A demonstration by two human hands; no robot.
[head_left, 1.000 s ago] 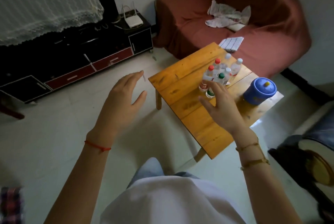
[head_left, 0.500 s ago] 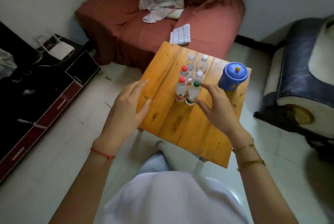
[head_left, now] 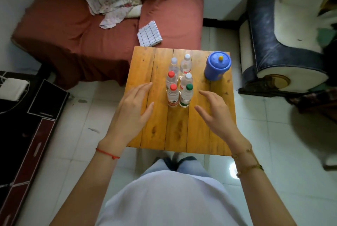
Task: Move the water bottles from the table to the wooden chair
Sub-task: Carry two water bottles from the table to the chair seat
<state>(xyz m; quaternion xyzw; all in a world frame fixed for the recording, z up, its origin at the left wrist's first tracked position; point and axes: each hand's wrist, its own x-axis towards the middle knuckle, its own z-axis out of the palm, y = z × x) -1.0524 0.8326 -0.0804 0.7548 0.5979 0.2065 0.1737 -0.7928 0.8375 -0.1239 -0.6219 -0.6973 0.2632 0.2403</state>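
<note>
Several small clear water bottles stand upright in two rows on the wooden table (head_left: pixel 156 131). Nearest me are a red-capped bottle (head_left: pixel 172 96) and a green-capped bottle (head_left: pixel 186 96). Behind them stand another red-capped bottle (head_left: pixel 171 79) and white-capped ones (head_left: pixel 185 65). My left hand (head_left: pixel 131 110) hovers open just left of the bottles, fingers spread. My right hand (head_left: pixel 215 110) hovers open just right of them. Neither hand touches a bottle. No wooden chair is in view.
A blue lidded jar (head_left: pixel 217 66) stands at the table's far right corner. Behind the table is a red sofa (head_left: pixel 73 30) with crumpled cloth and a checked towel (head_left: pixel 149 34). A dark armchair (head_left: pixel 284 43) is right, a black cabinet (head_left: pixel 27 116) left.
The view has swung so the table now lies square in front of me. Both hands have come in to flank the near bottles, left hand now over the tabletop.
</note>
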